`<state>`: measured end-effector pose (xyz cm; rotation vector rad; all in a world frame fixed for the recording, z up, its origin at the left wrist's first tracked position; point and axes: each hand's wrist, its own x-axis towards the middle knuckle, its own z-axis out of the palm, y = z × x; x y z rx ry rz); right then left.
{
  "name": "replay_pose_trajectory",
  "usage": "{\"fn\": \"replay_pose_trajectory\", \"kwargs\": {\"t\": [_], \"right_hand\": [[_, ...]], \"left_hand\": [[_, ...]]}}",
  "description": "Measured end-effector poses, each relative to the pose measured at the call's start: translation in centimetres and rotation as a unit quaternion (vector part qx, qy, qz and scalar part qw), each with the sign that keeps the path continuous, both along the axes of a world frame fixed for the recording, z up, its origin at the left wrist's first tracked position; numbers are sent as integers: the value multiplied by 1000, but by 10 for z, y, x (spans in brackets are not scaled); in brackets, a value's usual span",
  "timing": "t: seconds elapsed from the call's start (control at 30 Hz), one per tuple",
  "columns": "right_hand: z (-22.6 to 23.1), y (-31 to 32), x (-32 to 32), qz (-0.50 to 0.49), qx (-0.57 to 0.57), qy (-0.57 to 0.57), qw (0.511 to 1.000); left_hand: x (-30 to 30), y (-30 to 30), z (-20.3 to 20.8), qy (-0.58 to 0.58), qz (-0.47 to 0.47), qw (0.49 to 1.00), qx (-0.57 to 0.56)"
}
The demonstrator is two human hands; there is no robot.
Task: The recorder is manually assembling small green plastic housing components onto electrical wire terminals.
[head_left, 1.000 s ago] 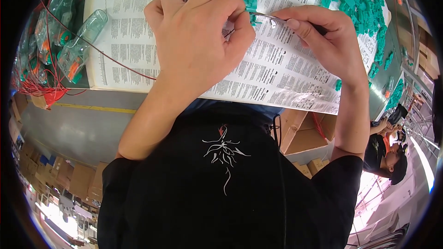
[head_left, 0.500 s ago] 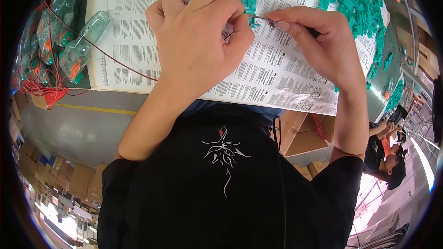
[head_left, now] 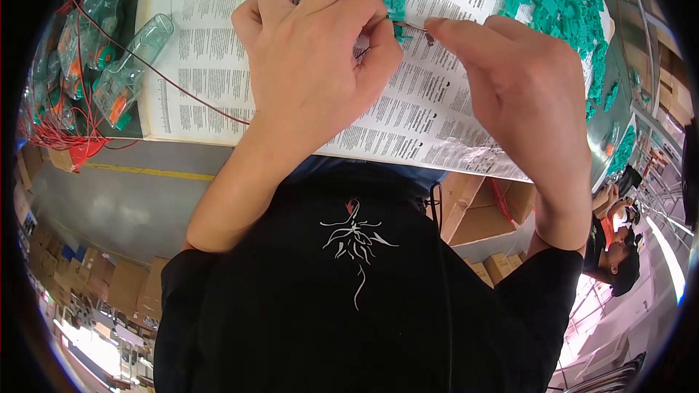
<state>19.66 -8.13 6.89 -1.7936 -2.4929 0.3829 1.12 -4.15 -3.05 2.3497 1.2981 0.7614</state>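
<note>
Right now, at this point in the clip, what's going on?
A person works over a printed sheet. The left hand holds a small green piece; the right hand has a fingertip at a thin strip beside it, its grip hidden. Green parts lie piled right, clear casings left.

White printed sheet (head_left: 408,124), small dark text (head_left: 202,86), unreadable

Two hands (head_left: 317,54) (head_left: 524,76) and one green block (head_left: 395,4), across the top. Upper right, green pieces (head_left: 561,4) beyond counting; upper left, several clear casings (head_left: 149,38).
</note>
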Motion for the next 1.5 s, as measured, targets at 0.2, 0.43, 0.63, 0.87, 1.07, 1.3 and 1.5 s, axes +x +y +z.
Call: {"fn": "replay_pose_trajectory", "kwargs": {"t": [0.2, 0.43, 0.63, 0.87, 1.07, 1.3, 1.5], "right_hand": [[22, 13, -23, 73, -11, -150, 986], [38, 36, -34, 43, -118, -215, 969], [45, 43, -26, -83, -182, -76, 977], [33, 38, -5, -153, -222, 74, 960], [6, 22, 9, -31, -86, 155, 984], [17, 20, 8, 24, -12, 63, 998], [12, 23, 5, -32, 33, 130, 991]], "left_hand": [[26, 27, -56, -471, -81, 842, 250], [-6, -3, 21, -63, 3, 997, -33], [-5, -2, 29, -84, -8, 994, -74], [21, 13, -45, -496, -95, 854, 128], [-2, -5, 28, -53, 11, 996, -78], [-4, -3, 5, -44, 16, 999, 19], [-8, -6, 5, -27, 30, 999, 6]]}}
